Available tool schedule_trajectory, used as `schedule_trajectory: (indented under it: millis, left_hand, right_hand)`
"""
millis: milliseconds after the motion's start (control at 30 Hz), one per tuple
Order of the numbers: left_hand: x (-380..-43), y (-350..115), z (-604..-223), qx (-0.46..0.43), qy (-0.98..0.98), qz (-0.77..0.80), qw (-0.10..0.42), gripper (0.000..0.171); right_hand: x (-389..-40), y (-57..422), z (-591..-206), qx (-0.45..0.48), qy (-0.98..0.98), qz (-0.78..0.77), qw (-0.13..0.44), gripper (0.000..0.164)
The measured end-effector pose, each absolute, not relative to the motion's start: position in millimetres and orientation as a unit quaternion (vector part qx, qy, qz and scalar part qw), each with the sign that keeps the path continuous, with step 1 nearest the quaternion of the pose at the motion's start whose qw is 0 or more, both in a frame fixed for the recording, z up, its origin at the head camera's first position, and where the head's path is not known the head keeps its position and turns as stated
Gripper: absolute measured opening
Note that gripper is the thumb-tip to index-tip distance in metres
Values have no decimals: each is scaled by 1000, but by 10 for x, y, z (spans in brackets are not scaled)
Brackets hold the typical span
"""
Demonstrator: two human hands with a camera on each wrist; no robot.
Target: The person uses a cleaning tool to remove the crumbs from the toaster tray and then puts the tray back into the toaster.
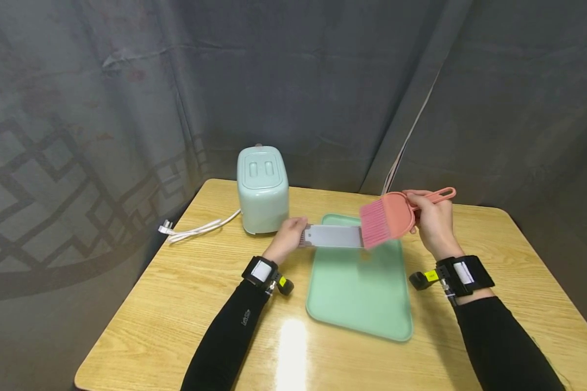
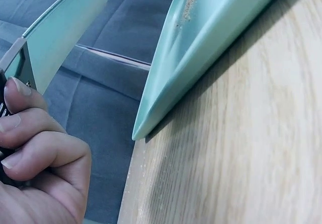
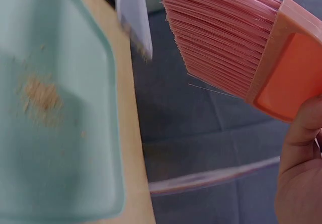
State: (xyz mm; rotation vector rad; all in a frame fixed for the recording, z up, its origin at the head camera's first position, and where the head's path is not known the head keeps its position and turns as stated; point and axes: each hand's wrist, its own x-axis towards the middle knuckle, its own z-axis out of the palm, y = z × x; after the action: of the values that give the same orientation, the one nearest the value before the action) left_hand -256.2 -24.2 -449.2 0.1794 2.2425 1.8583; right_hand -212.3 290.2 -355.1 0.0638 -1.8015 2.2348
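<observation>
My left hand (image 1: 287, 237) grips one end of a long, flat metal crumb tray (image 1: 333, 237), its fingers curled round the dark end piece. In my right hand (image 1: 431, 220) is a coral-pink brush (image 1: 397, 214), held by its handle. The brush's pink bristles overlap the crumb tray's far end in the head view. Both are held above a mint-green serving tray (image 1: 362, 293). A small heap of brown crumbs (image 3: 43, 94) lies on the serving tray, with loose specks scattered around it.
A pale mint toaster (image 1: 263, 190) stands at the back left, beyond my left hand. Its white cord and plug (image 1: 188, 232) lie to the left, reaching the table's edge. Under everything is a wooden table (image 1: 176, 320), with a grey curtain (image 1: 293, 81) behind.
</observation>
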Motion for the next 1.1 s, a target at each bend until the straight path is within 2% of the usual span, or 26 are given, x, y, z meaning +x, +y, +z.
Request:
schedule_trajectory:
  millis: [100, 333, 567, 1100]
  left_hand:
    - [-2549, -212, -4483, 68, 754, 643, 117, 45]
    - [-2486, -151, -4459, 71, 764, 630, 124, 48]
    - [-2442, -125, -4390, 75, 759, 636, 118, 45]
    - [-2464, -185, -4396, 71, 747, 650, 122, 45]
  right_hand:
    - [-2119, 2744, -3523, 30, -644, 752, 135, 17]
    - [-2131, 2388, -3559, 25, -723, 682, 109, 35]
    - [-2153, 2166, -3579, 34, -749, 654, 98, 39]
    - [-2092, 2358, -3630, 19, -750, 655, 92, 42]
